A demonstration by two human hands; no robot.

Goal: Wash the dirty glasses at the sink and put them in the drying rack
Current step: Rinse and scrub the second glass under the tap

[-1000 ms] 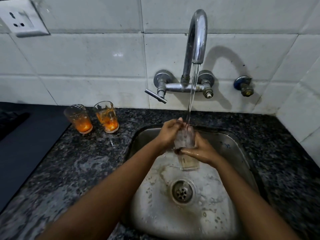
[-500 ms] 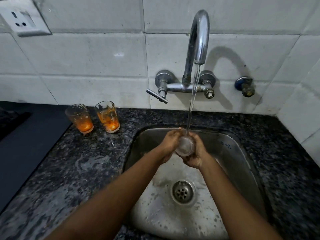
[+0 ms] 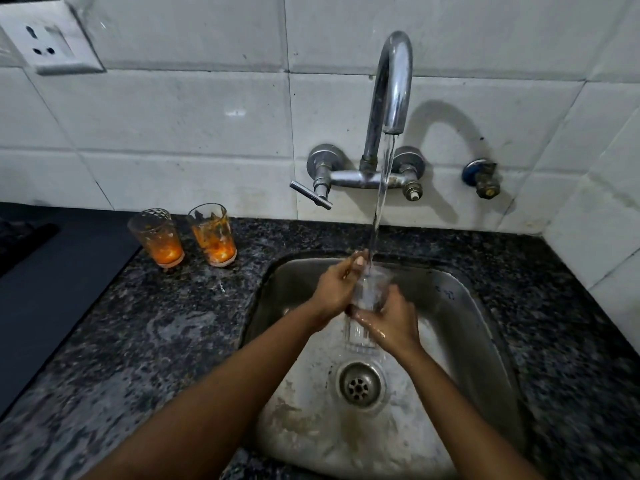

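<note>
On the worktop (image 3: 173, 341), two dirty glasses (image 3: 157, 237) wait far left of the sink (image 3: 467, 306). Your left hand (image 3: 337, 289) and right hand (image 3: 391, 323) both grip the clear glass (image 3: 369, 292), holding it under the stream (image 3: 381, 202) to rinse.

No legible text, label, brand, number or sign found anywhere in the head view.
</note>
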